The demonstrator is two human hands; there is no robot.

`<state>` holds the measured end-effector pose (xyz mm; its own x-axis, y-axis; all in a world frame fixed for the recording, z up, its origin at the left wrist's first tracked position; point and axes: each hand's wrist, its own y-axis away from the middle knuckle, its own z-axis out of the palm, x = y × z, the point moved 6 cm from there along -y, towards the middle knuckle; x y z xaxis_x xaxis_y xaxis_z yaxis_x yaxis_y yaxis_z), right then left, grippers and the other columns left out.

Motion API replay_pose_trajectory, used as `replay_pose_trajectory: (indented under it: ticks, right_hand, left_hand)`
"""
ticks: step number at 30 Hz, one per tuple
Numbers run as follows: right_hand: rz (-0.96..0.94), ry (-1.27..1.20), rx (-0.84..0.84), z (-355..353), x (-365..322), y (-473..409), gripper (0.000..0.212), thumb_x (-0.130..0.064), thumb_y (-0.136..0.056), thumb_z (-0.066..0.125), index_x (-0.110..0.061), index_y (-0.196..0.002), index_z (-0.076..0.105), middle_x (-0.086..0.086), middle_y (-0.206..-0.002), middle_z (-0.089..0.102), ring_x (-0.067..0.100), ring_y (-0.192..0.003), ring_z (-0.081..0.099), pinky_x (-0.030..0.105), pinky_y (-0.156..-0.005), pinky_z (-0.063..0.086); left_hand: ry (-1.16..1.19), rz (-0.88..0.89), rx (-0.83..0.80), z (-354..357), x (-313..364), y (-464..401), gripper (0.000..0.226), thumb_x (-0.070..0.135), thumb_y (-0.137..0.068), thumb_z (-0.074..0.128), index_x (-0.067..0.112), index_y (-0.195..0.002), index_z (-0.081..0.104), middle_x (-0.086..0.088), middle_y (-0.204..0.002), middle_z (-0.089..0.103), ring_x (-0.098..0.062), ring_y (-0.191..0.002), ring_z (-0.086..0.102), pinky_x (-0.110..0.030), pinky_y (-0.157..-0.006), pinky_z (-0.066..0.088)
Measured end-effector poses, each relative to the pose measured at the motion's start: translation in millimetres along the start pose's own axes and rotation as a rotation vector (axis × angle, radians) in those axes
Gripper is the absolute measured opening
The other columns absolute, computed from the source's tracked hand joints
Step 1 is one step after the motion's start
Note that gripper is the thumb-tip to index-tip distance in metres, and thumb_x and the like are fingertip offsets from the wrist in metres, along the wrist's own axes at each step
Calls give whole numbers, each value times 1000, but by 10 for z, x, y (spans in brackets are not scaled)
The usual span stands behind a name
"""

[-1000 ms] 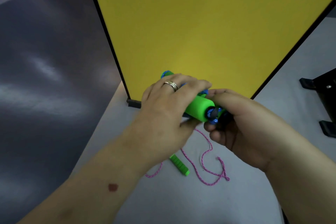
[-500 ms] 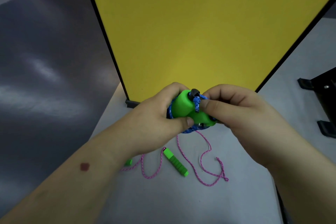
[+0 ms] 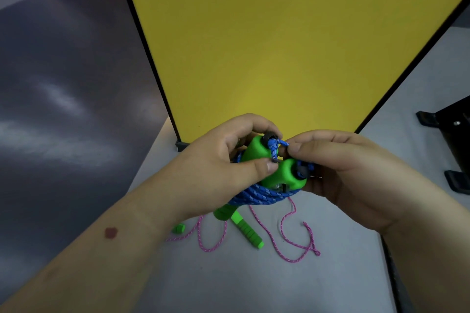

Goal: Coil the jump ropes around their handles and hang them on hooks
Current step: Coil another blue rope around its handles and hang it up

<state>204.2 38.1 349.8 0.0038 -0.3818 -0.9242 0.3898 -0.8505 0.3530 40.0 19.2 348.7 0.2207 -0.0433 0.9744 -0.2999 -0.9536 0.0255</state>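
Table (image 3: 254,287), hands (image 3: 254,168) unmoved; coil (image 3: 259,197) lower.

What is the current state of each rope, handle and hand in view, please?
blue rope: coiled around the green handles, end still loose
left hand: grips the handles
right hand: pinches the blue rope's end
pink rope: uncoiled, lying loose on the table

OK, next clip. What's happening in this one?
A person is bundling a blue jump rope above a grey table. The left hand grips the two green handles with the rope coiled around them, while the right hand pinches the rope's loose end near the handle tops. A pink jump rope lies uncoiled on the table below. No hooks are in view.
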Motion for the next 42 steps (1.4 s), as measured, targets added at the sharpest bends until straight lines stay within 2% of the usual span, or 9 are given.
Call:
replay_pose_trajectory:
  ticks: [5,10,13,20,23,29,32,38,42]
  right_hand:
    - [7,49,-90,8,30,-4,19,-17,-72,78,-4,-86,79,16,-82,75,22,-72,70,31,-71,59]
    - [-94,-7,-28,51,-17,-13,17,-14,-61,83,-16,-76,76,6,-70,73,13,-60,67,21,-55,54]
    - [-166,-13,-14,77,-76,-3,11,-17,-63,78,-16,-73,74,5,-67,71,11,-57,65,19,-52,51]
    - [-247,-89,52,2,-114,-31,6,-18,-80,78,-13,-83,76,4,-74,72,16,-67,68,25,-63,55]
    - [-284,-43,41,31,-141,-23,35,-38,-72,86,-18,-100,78,6,-94,77,24,-89,72,36,-82,61]
    - [-403,30,153,138,-376,-25,45,-11,-64,77,-12,-108,73,-1,-79,77,10,-75,71,23,-70,59]
    - [-462,65,212,131,-776,-155,36,-9,-74,76,-15,-109,73,-6,-78,76,6,-75,69,19,-68,57]
    - [-560,178,294,237,-2173,-56,32,-9,-89,73,-30,-112,72,-11,-89,76,1,-83,69,17,-74,55]
    - [-588,204,303,397,-3247,204,30,-10,-93,70,-29,-116,70,-8,-98,77,4,-93,71,21,-80,57]
  left_hand:
    - [38,-47,-117,31,3,22,29,36,-78,67,31,-106,65,-14,-104,64,-17,-92,60,-44,-83,49]
    - [-40,-55,-98,23,30,63,20,17,-80,54,24,-96,64,-17,-85,52,-21,-76,44,-42,-70,36]
    - [-18,-33,-61,16,73,65,17,22,-85,55,23,-96,67,-25,-87,55,-22,-76,47,-41,-71,37]
    - [-33,81,216,-106,151,17,14,26,-88,63,30,-97,72,2,-90,71,-15,-84,66,-31,-75,54]
    - [-28,96,295,-185,184,-9,11,28,-87,65,31,-95,73,4,-89,73,-7,-81,65,-21,-71,51]
    - [33,119,349,-368,267,-146,15,31,-85,69,36,-99,74,4,-93,75,-13,-88,71,-30,-77,57]
    - [-3,130,359,-568,567,-370,11,33,-90,75,37,-100,73,2,-89,76,-21,-82,72,-39,-73,61]
    - [-69,204,429,-1072,1900,-704,14,24,-93,74,35,-103,74,14,-89,75,-2,-82,69,-10,-68,48]
    - [-93,232,464,-1392,2988,-825,17,27,-94,74,38,-107,75,20,-95,75,4,-89,70,-8,-70,48]
